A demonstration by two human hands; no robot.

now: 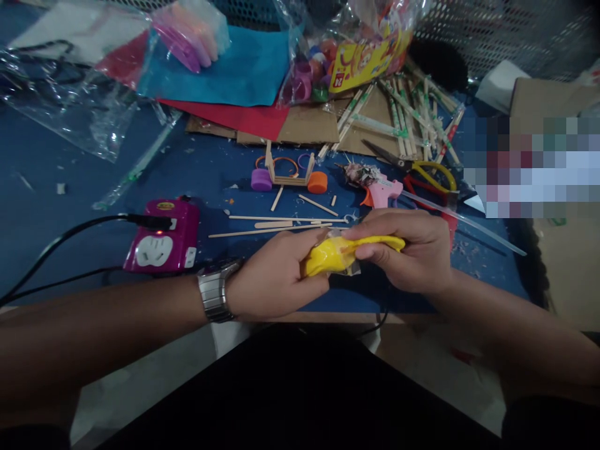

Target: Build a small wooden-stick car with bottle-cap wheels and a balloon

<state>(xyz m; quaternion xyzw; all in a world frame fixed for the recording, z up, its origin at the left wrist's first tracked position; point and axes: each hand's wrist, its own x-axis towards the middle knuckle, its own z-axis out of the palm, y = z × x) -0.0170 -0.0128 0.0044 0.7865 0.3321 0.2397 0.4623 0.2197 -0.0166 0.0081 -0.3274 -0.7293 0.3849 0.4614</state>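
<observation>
Close to the table's front edge, my left hand [272, 275] is wrapped around one end of a glossy yellow, soft-looking piece [332, 255]. Clear plastic shows around it, and I cannot make out exactly what it is. My right hand [417, 250] pinches its flat, stretched-out end between thumb and fingers. Just beyond the hands lie thin wooden sticks [276, 232]. Behind those is a small wooden stick frame [293, 180] with a purple cap [261, 180] and an orange cap [317, 182] at its ends.
A pink glue gun [385, 190] with a long glue stick lies right of the frame, near yellow-handled scissors [435, 172]. A magenta power box [162, 240] with a cable stands at left. Bundled sticks [412, 115], coloured sheets [225, 69] and a plastic bag [365, 59] fill the back.
</observation>
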